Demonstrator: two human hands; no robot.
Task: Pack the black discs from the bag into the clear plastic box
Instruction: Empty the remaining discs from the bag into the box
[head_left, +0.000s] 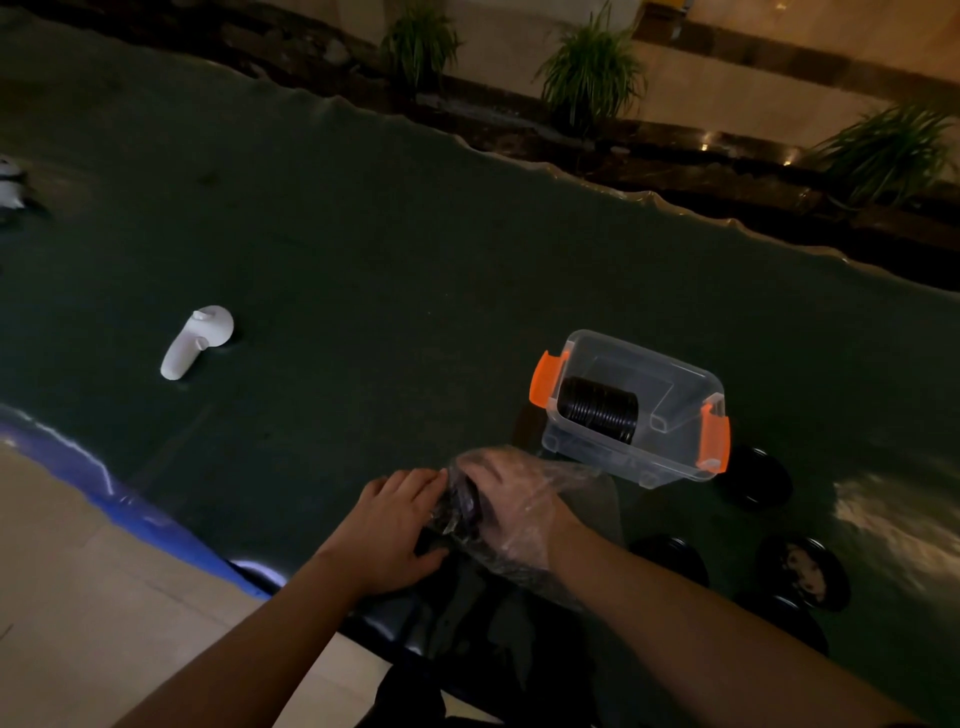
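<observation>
Black discs (462, 506) bunched in the clear bag (524, 519) at the near edge of the table (395, 270), my right hand (506, 486) is down inside the plastic with fingers curled around a clump, though whether they've truly got a grip I can't tell through the film, and my left hand (400, 519) lies fingers together against the bag's left side, bracing it. A row already stands on edge in the clear box (670, 415) just beyond to the right. Best to lift the clump squared up and seat it beside that row.

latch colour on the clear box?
Orange latches at both ends of the clear box; head view.
</observation>
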